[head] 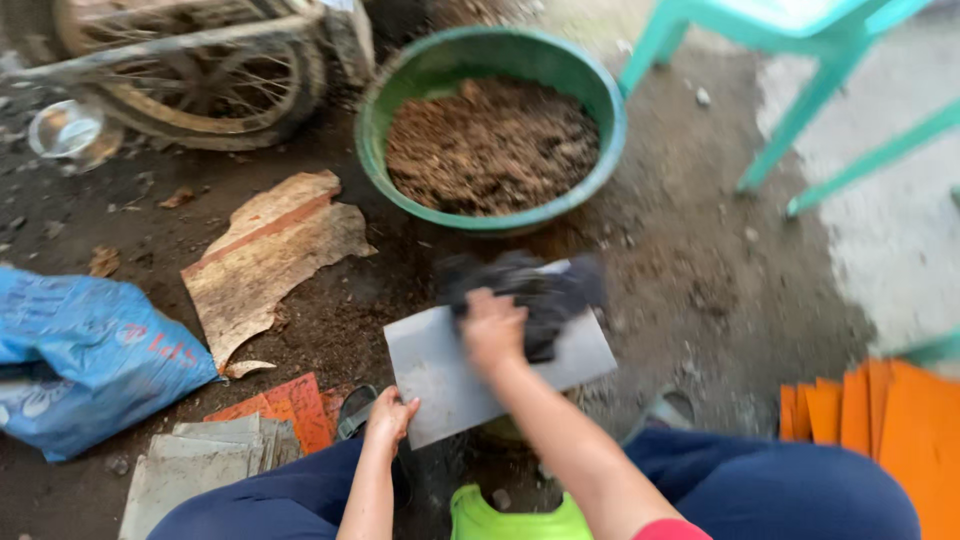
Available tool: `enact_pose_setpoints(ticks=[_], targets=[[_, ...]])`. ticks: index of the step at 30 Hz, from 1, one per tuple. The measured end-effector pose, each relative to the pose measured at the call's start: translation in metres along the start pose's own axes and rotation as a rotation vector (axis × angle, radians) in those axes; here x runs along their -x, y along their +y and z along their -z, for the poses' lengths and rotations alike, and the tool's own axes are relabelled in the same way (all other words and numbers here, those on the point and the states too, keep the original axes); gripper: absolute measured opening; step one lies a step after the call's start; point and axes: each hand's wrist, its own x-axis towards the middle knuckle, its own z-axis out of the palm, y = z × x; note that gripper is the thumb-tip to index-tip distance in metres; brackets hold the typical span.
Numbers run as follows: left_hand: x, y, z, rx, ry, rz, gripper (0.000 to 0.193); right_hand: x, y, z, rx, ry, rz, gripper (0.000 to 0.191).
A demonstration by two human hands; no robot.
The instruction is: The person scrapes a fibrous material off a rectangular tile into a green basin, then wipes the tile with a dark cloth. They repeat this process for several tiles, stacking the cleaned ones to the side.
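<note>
Left hand: the left hand (388, 420) sat at 7 o'clock of the sheet, fingers closed on its near left corner, steadying it above the knees.
Right hand: the right hand (492, 330) was near the middle of the view, fingers wrapped round a dark cloth (540, 295) and pressing it on the sheet; blur hid the exact grip.
Sheet: the grey sheet (450, 375) was held over the lap, between the knees, flat face up and slightly tilted.
Axis: its long axis ran from 8 o'clock to 2 o'clock; the near corner pointed toward the left knee and the far corner toward the bowl.
Progress: judging by the cloth's place, the far half was being rubbed while the bare near half showed no cloth on it; whether that half had been done could not be told.
Stacks: grey sheets (190, 455) lay piled at 8 o'clock on the floor with orange sheets (285, 405) just beside them; more orange ones (880, 420) lay at 4 o'clock.
Bag: a blue bag (80, 365) lay at 9 o'clock.
Scrap: a torn brown piece (265, 255) lay at 10 o'clock.
Bowl: a green bowl (400, 80) of brown soil stood at 12 o'clock.
Far: a wheel (200, 70) at 11 o'clock, teal chair legs (800, 110) at 1 o'clock.
</note>
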Motion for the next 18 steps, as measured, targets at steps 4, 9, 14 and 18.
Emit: enact_pose_setpoints(ticks=[4,9,14,18], targets=[[0.005,-0.003,-0.004,-0.069,0.139,0.006,0.03,0.053,-0.067,-0.003,-0.069,-0.216,0.309,0.032],[0.002,-0.006,-0.009,-0.011,0.128,0.105,0.04,0.082,0.007,0.012,-0.145,-0.149,0.129,0.017],[0.01,0.003,-0.003,-0.241,0.177,0.007,0.064,0.057,0.166,0.061,0.017,0.148,-0.322,0.014],[0.025,0.05,-0.026,-0.178,0.57,-0.318,0.058,0.041,0.273,0.106,-0.53,0.141,-1.182,0.052]])
